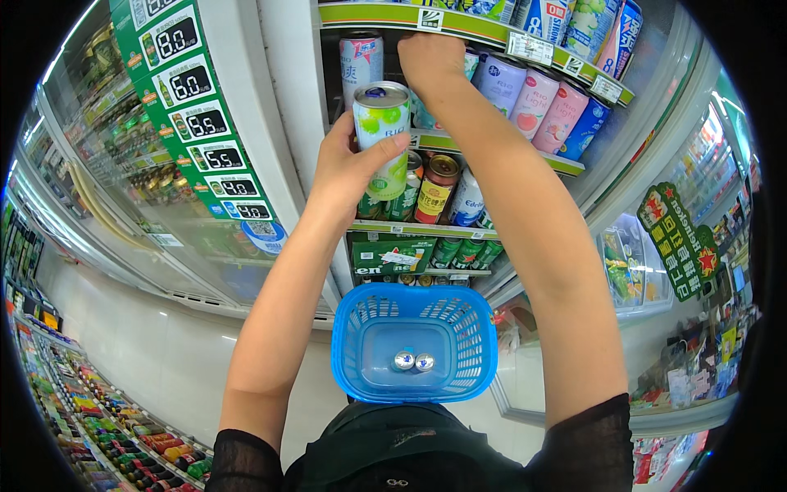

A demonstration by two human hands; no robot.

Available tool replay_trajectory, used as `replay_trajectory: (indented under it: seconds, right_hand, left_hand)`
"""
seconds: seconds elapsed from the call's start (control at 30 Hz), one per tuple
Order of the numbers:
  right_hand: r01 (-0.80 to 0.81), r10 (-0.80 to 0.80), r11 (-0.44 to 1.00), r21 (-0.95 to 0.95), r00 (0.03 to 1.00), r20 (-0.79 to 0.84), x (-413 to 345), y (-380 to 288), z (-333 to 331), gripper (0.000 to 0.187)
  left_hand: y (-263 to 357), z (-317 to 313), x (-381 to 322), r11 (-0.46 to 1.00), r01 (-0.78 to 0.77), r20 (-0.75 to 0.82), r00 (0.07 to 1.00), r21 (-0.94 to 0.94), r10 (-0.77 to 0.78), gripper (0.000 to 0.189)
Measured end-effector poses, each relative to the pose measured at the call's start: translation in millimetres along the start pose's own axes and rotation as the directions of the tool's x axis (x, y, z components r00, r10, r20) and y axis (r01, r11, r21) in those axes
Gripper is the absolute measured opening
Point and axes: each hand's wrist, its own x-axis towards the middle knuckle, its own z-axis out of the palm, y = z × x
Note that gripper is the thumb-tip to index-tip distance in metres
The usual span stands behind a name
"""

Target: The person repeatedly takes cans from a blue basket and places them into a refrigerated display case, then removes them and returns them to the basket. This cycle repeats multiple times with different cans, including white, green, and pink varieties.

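My left hand [347,160] grips a green-and-white RIO drink can [382,122], upright in front of the fridge shelves. My right hand [433,64] reaches into the shelf bay under the upper green shelf edge [473,27]; its fingers are hidden there, so I cannot tell what they touch. A pale RIO can [361,64] stands on that shelf to its left. On its right is a row of cans, among them a lilac can [501,83] and a pink can [533,104]. Below my arms is a blue plastic shopping basket [493,344] with two cans [413,361] on its bottom.
Lower shelves hold beer cans [435,190] and a green Heineken carton [390,255]. A white door frame [289,92] and a green price board [184,104] stand on the left. An open glass door [627,203] flanks the right. Bottled drinks [154,443] line a rack at lower left.
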Motion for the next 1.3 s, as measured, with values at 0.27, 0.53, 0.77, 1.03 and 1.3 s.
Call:
replay_trajectory:
  seconds: [0.27, 0.53, 0.77, 1.03, 1.3]
  right_hand:
    - [0.189, -0.152, 0.973, 0.129, 0.955, -0.254, -23.0, 4.6, -24.4, 0.023]
    - [-0.142, 0.083, 0.161, 0.977, 0.988, 0.130, -79.5, -2.4, -42.7, 0.047]
    - [-0.481, -0.179, -0.698, 0.530, 0.834, 0.522, -68.1, -28.7, -36.2, 0.081]
    - [-0.421, -0.095, -0.700, 0.576, 0.855, 0.510, -81.4, -16.4, -73.6, 0.082]
    - [-0.419, -0.049, -0.331, 0.846, 0.902, 0.428, -95.6, 2.2, -74.4, 0.089]
  left_hand:
    - [3.5, -0.6, 22.5, 0.994, -0.069, -0.041, 0.997, -0.083, 0.066, 0.054]
    - [-6.5, -22.4, 53.0, 0.986, -0.078, 0.085, 0.992, -0.147, 0.091, 0.048]
    - [-1.4, -16.9, 63.9, 0.972, -0.015, 0.133, 0.990, -0.233, 0.047, 0.050]
    - [-3.3, -13.7, 65.2, 0.985, 0.025, 0.227, 0.974, -0.170, 0.014, 0.058]
    - [4.2, -14.1, 56.2, 0.962, 0.064, 0.247, 0.969, -0.266, 0.004, 0.052]
